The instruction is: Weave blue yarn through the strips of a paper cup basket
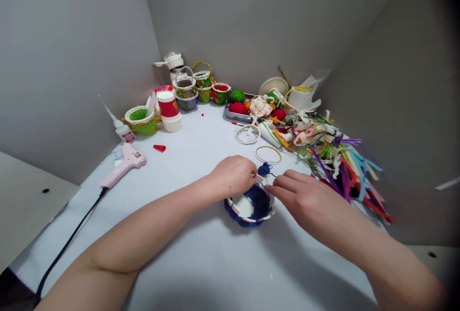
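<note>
A red cap (159,148) lies near a glue gun (124,165).

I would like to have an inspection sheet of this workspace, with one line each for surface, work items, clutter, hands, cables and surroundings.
Surface: white tabletop, with arm shadows on it.
Work items: blue basket with white pieces along its rim; small blue yarn ball just beyond it.
Clutter: tangled ribbons and trimmings at right; metal tray holding coloured balls at the back; loose red cap at left.
Hands: left hand at the basket's far rim, exact grip hidden; right hand pinching a blue strand.
Cables: black cord from the pink glue gun; plug end not visible.
Surroundings: grey walls; other people: nothing seen.
</note>
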Tool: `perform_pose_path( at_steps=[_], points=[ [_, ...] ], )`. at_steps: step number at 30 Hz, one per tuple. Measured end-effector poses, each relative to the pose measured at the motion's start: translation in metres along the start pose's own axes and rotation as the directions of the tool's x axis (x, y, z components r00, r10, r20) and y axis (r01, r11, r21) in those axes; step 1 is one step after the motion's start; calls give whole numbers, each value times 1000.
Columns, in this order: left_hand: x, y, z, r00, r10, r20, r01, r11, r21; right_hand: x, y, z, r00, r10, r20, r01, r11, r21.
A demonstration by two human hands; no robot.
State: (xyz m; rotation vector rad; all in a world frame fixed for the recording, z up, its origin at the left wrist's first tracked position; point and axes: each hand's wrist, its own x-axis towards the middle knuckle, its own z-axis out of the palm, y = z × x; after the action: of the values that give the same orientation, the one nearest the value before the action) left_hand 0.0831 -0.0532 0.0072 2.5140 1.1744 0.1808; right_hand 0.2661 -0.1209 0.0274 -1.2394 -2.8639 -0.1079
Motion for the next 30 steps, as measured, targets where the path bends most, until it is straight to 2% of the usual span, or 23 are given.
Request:
perform_pose_path(
  at_steps=[6, 16, 20, 24, 30],
  points=[
    [2, -4, -2, 999, -29, 14, 29, 1000, -11, -9, 18, 10, 999, 20, -32, -15, 988, 152],
    [2, -6, 0, 998, 63, 2, -63, 998, -17, -2, 51, 23, 989, 82, -126, -23, 912, 411],
    [4, -6, 2, 999, 53, -6, -53, 999, -4, 1, 48, 37, 987, 149, -58, -102, 866, 489],
    [3, -6, 3, 998, 66, -7, -66, 998, -17, 2, 37, 57, 988, 149, 38, -145, 822, 551],
    [1, -8, 2, 996, 86, 17, -87, 996, 33, 1, 32, 67, 970, 242, -29, -173, 768, 616]
  ],
)
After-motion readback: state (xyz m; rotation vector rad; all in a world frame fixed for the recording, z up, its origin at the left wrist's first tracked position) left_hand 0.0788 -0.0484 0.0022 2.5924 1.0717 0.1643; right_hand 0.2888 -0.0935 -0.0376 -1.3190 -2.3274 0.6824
